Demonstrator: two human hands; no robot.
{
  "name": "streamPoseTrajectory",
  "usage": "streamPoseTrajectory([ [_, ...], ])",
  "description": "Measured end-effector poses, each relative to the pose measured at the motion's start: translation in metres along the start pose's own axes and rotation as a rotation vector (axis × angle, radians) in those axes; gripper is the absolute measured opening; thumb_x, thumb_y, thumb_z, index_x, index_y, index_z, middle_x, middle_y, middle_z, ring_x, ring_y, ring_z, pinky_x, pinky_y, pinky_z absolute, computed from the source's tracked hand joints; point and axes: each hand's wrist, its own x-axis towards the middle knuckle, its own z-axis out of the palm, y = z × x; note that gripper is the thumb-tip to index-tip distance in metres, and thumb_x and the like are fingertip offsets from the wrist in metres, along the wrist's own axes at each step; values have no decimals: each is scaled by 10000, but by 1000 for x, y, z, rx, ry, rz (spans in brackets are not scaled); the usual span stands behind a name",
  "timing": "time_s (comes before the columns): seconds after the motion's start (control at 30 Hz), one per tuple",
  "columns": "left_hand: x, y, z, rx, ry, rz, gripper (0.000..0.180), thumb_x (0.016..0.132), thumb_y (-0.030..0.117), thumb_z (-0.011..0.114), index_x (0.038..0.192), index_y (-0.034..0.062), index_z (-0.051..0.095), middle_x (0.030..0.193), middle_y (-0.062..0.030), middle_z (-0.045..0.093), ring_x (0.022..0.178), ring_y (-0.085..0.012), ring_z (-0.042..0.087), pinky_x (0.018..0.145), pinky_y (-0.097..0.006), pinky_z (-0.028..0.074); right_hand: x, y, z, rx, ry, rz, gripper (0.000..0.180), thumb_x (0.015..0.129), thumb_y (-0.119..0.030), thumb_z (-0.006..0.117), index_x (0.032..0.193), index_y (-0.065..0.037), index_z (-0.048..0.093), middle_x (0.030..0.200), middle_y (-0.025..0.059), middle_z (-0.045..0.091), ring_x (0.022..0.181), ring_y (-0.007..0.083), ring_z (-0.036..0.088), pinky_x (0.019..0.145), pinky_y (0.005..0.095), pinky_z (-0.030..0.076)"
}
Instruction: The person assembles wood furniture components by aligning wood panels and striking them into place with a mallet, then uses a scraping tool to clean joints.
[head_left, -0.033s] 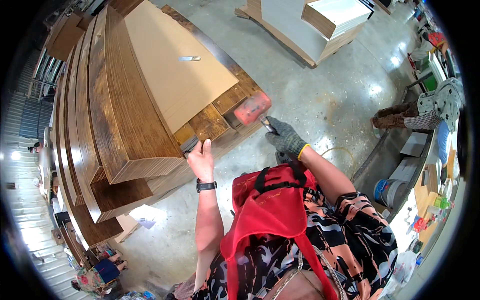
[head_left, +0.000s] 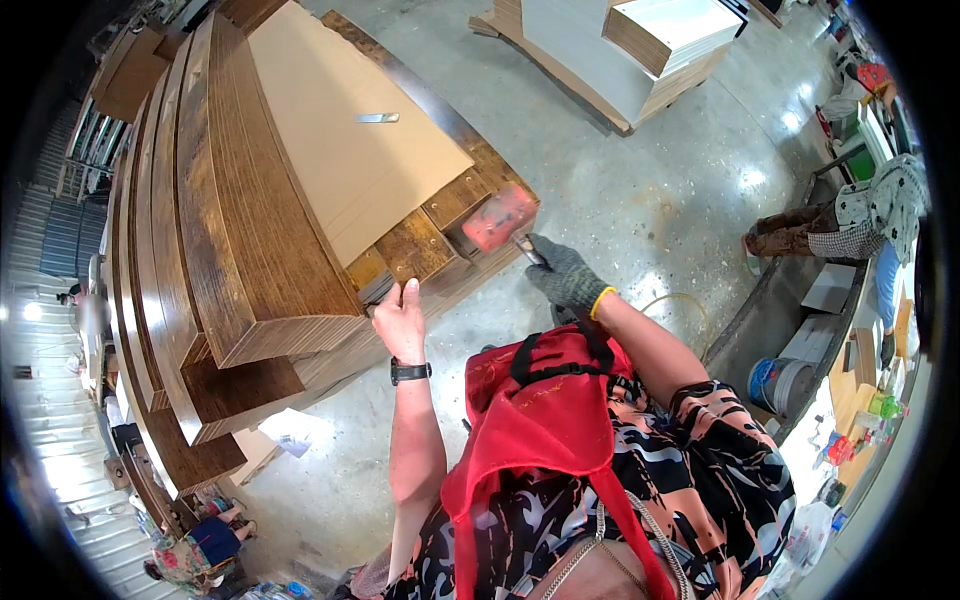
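Red cylindrical-headed mallet [head_left: 499,217] is near a short brown wood-grain board [head_left: 415,245], its handle gripped by the grey-gloved right hand [head_left: 567,275]. Bare left hand [head_left: 400,322] is at the board's near edge; whether it pinches cannot be told. Misaimed blow could injure the left fingertips.

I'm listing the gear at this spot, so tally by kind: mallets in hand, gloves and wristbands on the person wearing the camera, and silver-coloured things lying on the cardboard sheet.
Red mallet: 1
Grey glove: 1
Black wristband: 1
Small silver-coloured strip: 1
Total: 4
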Motion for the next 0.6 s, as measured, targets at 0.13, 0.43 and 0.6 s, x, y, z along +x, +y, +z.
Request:
streamPoseTrajectory([
  [0.13,-1,6,5,-81,0,-81,327,876,283,645,804,-35,622,612,-165,610,554,-209,589,589,-345,459,0,0,14,71,15,-12,520,796,-175,580,1301,-110,473,1071,246,619,974,423,595,811,475,490],
  [0.43,-2,6,4,-113,-40,-100,317,910,226,629,951,-86,664,695,-98,652,623,-122,615,571,-272,513,-2,15,23,-11,-10,-23,565,797,-184,620,1327,-76,455,1002,256,623,889,426,609,761,458,499],
  [0.6,-1,8,4,-144,-50,-131,341,907,228,635,989,-102,660,706,-110,657,643,-136,635,581,-272,523,1,33,31,-41,37,-61,549,797,-204,587,1324,-151,442,961,264,628,886,454,596,755,511,481],
])
